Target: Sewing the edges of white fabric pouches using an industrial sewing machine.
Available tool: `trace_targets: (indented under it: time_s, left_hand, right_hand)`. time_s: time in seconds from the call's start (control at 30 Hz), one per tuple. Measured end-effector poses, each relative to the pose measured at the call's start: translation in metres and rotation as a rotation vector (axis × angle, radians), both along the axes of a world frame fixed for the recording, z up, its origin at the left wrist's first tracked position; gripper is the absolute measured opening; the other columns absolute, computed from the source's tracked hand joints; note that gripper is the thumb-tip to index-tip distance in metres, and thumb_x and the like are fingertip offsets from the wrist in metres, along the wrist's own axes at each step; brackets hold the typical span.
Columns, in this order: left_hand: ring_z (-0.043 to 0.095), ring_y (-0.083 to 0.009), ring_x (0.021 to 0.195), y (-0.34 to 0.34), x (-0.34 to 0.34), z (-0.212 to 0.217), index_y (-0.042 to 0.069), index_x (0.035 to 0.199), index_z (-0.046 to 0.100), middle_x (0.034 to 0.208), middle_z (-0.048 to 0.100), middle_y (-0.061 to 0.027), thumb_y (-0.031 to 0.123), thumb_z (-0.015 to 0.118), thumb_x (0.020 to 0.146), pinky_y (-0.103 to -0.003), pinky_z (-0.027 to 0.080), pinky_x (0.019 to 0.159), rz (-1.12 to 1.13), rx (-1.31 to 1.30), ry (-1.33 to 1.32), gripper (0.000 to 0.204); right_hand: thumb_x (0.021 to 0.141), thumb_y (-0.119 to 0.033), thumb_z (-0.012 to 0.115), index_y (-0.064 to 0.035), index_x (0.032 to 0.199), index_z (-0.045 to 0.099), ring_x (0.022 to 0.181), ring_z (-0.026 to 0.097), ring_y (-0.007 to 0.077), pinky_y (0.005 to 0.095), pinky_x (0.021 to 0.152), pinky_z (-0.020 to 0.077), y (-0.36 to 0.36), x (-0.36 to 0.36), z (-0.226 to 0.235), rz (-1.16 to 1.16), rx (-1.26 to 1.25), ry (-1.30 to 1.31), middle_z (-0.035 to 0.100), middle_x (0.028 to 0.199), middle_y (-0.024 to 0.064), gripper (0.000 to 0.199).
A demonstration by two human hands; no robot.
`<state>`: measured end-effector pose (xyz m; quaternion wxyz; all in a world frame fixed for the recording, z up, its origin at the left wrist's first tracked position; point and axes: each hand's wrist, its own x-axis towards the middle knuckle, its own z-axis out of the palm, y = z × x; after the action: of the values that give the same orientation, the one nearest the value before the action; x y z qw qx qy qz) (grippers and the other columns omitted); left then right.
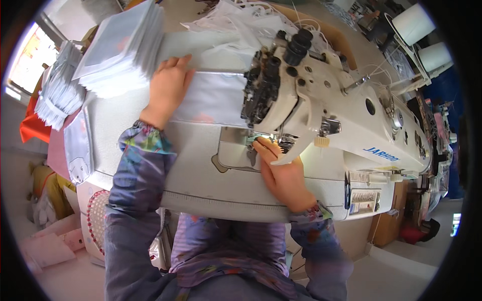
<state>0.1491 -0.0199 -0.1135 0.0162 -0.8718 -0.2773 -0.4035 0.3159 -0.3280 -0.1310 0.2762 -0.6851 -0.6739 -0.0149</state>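
Observation:
A white sewing machine (321,105) with black thread tensioners stands over the work surface. Under its head runs a pale grey-white fabric panel (211,100) with a faint pink print. My left hand (169,89) lies palm down with fingers stretched out along the panel's left edge. Close by the lit needle area, my right hand (283,175) has its fingers drawn together beside the presser foot. Its fingertips are partly behind the machine's guard, so what they grip is hidden. A metal needle plate (233,150) shows just left of that hand.
Tall stacks of pale fabric pieces (120,50) and a tied bundle (61,88) stand at the far left. White scraps (236,20) heap behind the machine. Black thread snips (347,190) and a small parts tray (365,201) lie at right. Thread cones (412,24) stand far right.

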Motion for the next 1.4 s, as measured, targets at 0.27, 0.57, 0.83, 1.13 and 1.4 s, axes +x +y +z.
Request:
trace_targets:
  time_s: [0.27,0.57,0.83,1.13,1.4]
  left_hand:
    - [0.07,-0.0386,0.093,-0.045,-0.084,0.053,0.003,0.104,0.076,0.099,0.07,-0.0155,0.003,0.075,0.092,-0.043,0.056,0.082,-0.141,-0.584,-0.071,0.013]
    - [0.065,-0.0233,0.095,-0.228,-0.17,0.006,0.012,0.112,0.079,0.107,0.071,0.0005,0.013,0.071,0.076,-0.038,0.051,0.086,0.103,-0.051,0.156,0.037]
    - [0.069,-0.0238,0.107,-0.268,-0.184,-0.033,0.01,0.117,0.081,0.114,0.075,-0.0015,0.002,0.072,0.075,-0.038,0.054,0.089,0.183,-0.209,-0.026,0.044]
    - [0.05,-0.0042,0.07,-0.136,-0.312,0.007,-0.004,0.098,0.073,0.077,0.06,0.0048,0.011,0.072,0.101,-0.023,0.04,0.061,0.521,-0.411,-0.847,0.015]
    - [0.057,-0.0066,0.064,-0.042,-0.423,-0.027,-0.004,0.111,0.079,0.081,0.07,0.0019,0.008,0.074,0.096,-0.021,0.045,0.06,0.524,-0.917,-0.868,0.02]
  right_hand:
    - [0.094,-0.003,0.066,-0.0042,0.13,0.071,0.112,0.07,0.0373,0.0467,0.095,0.0535,0.002,-0.002,0.005,0.01,0.043,-0.008,0.072,0.132,0.0142,0.036]
    - [0.098,-0.002,0.066,-0.004,0.132,0.071,0.109,0.07,0.0292,0.0366,0.085,0.0564,-0.006,-0.008,0.004,-0.025,0.021,0.147,0.068,0.136,0.016,0.035]
    - [0.1,-0.002,0.065,-0.0013,0.132,0.071,0.094,0.067,0.0162,0.0259,0.074,0.0524,-0.006,-0.01,0.003,-0.029,0.036,0.173,0.069,0.134,0.0119,0.033]
    - [0.1,-0.001,0.063,0.0002,0.129,0.072,0.117,0.069,0.0305,0.0354,0.093,0.0561,-0.007,-0.01,0.003,-0.008,0.052,0.112,0.07,0.132,0.0168,0.03]
    - [0.099,-0.001,0.063,0.0002,0.128,0.071,0.115,0.068,0.031,0.0367,0.093,0.0554,-0.007,-0.01,0.003,-0.026,0.045,0.147,0.07,0.131,0.0169,0.03]
